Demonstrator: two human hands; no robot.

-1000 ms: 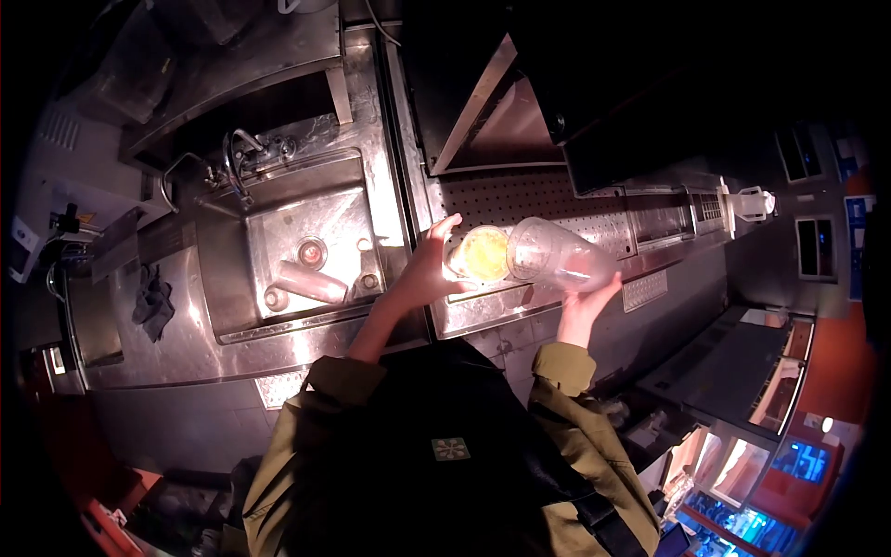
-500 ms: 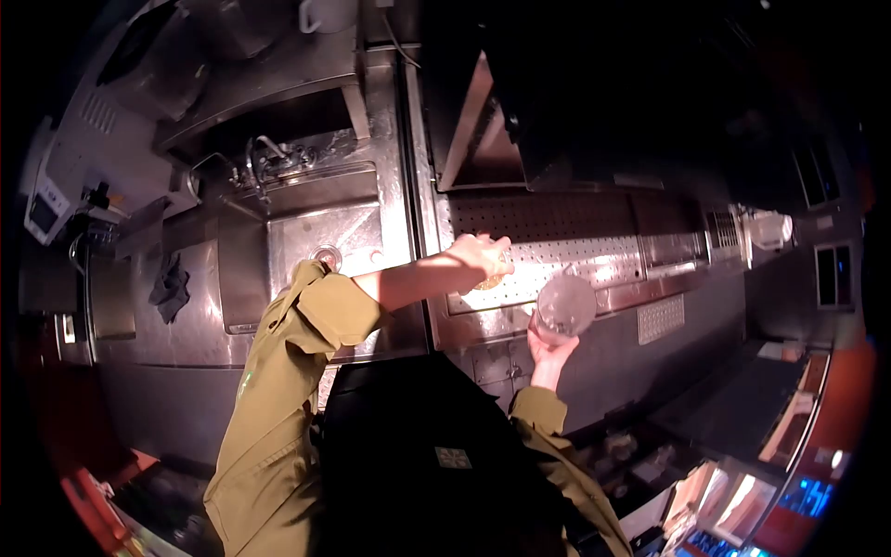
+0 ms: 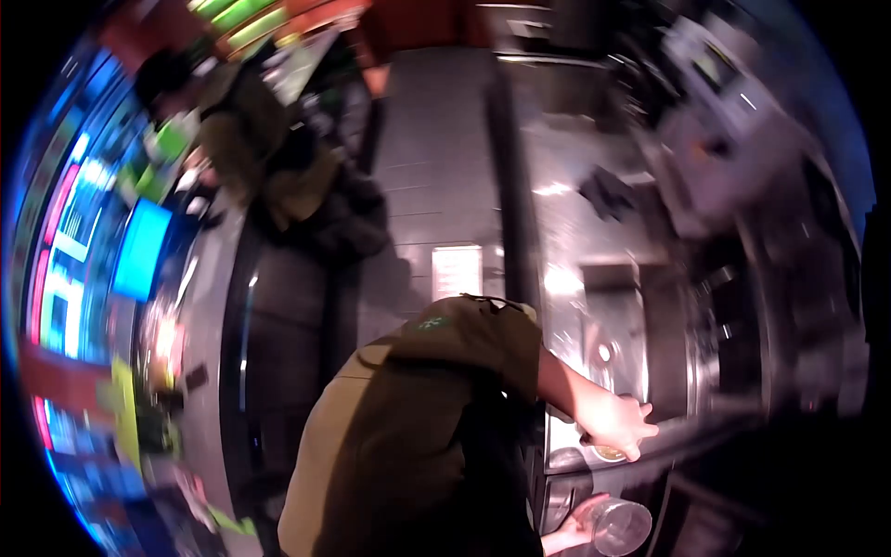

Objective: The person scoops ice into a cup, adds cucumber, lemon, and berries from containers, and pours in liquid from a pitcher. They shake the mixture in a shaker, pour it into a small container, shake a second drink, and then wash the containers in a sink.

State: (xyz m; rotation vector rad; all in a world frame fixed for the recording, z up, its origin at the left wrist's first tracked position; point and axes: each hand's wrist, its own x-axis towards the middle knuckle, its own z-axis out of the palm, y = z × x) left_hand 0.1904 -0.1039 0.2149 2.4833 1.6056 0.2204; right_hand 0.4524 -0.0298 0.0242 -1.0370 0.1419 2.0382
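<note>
Clear cup, 5 o'clock: was held in right grip; judged light, slippery, best taken round its wall. Left grip was spread wide over small cup.

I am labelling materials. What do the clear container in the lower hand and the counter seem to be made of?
The clear container in the right hand looks like transparent plastic, perhaps glass: one sees through it and its rim glints. The counter looks like stainless steel: grey, smooth, with bright reflections, though blurred.
</note>
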